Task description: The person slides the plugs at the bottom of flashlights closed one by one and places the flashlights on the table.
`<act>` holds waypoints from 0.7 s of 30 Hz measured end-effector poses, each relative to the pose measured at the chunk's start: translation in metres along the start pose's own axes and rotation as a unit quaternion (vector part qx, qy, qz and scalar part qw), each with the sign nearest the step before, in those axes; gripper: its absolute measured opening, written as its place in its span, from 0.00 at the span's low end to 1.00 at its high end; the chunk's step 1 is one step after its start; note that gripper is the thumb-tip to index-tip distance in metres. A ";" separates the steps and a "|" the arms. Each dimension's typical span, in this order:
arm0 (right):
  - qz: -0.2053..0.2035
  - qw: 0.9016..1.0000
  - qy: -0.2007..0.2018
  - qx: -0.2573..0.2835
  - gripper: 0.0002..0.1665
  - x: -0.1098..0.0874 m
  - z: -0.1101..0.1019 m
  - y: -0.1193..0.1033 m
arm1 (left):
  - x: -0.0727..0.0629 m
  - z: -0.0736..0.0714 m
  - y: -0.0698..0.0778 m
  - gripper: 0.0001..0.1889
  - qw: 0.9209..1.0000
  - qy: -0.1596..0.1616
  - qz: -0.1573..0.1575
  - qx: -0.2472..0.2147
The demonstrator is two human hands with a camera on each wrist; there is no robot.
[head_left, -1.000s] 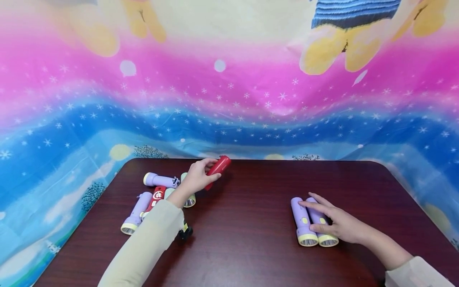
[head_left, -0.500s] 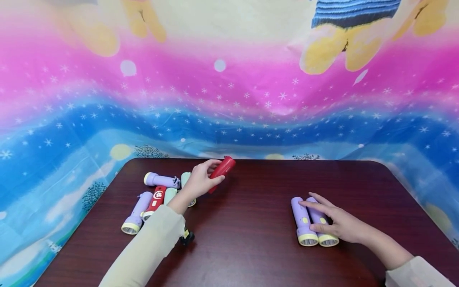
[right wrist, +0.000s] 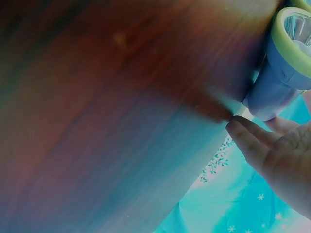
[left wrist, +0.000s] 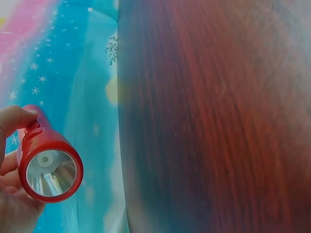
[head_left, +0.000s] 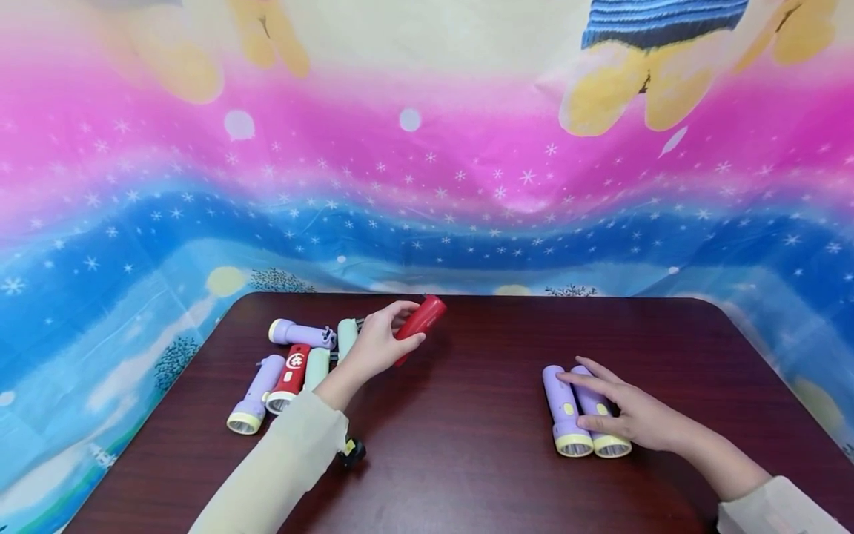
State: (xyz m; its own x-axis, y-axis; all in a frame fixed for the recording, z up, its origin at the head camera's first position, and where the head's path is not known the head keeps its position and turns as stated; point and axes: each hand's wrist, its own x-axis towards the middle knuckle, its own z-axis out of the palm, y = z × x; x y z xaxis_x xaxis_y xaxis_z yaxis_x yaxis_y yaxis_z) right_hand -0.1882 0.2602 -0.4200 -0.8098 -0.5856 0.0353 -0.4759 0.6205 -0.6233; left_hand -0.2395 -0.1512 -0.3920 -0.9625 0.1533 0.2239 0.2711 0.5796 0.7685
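Raised over the far middle of the table, my left hand [head_left: 376,343] grips a red flashlight [head_left: 424,317] between thumb and fingers. The left wrist view shows this flashlight's round lens and red rim [left wrist: 80,172] facing the camera. My right hand [head_left: 637,417] rests over two purple flashlights with yellow rims, lying side by side on the right. Its fairly straight fingers reach across the right purple flashlight [head_left: 587,389] toward the left purple flashlight [head_left: 557,393], with the thumb near the latter's side. Part of the right one is hidden beneath the hand.
Left of my left forearm lie two more purple flashlights [head_left: 303,335], a red-and-white flashlight [head_left: 291,371] and two pale green flashlights [head_left: 347,335], partly hidden. A black object [head_left: 352,451] shows by the left sleeve. A printed curtain [head_left: 427,245] hangs behind the dark wooden table [head_left: 467,475].
My left hand has moved slightly right and a little nearer with the red flashlight, uncovering more of the green flashlights. The right hand and its two purple flashlights have stayed put.
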 end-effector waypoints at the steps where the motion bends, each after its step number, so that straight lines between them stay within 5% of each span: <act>1: -0.001 1.000 0.000 -0.001 0.36 0.000 0.000 0.000 | -0.001 0.001 0.001 0.29 1.000 0.003 0.000 0.001; 9: -0.006 1.000 0.002 0.000 0.37 0.002 -0.001 0.000 | -0.011 0.012 0.010 0.31 1.000 0.023 -0.001 -0.008; 21: -0.010 1.000 0.003 -0.013 0.37 0.003 -0.004 0.001 | -0.021 0.024 0.026 0.29 0.998 0.031 0.056 -0.010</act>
State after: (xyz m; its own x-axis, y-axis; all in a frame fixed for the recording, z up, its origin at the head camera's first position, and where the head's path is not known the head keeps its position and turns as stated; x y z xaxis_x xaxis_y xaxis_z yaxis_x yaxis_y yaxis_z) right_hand -0.1925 0.2615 -0.4172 -0.8021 -0.5950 0.0512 -0.5003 0.6227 -0.6017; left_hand -0.2123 -0.1203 -0.3905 -0.9237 0.1652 0.3456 0.3775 0.5454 0.7484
